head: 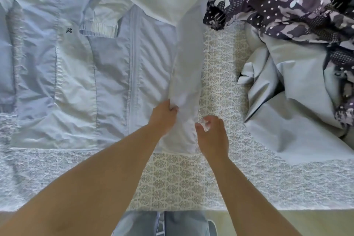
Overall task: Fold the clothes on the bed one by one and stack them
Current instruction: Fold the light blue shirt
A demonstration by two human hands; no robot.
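Pinching the sleeve [186, 74] lengthwise toward the viewer: left hand [162, 115]; right hand [211, 132].

Pale blue jacket [76, 74], thin matt creased cloth; bedspread [216, 74], rough woven print; patterned garment [277, 2], soft matt.

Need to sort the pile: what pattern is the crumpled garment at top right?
Dark purple camouflage print with white dots, clearest in the head view.
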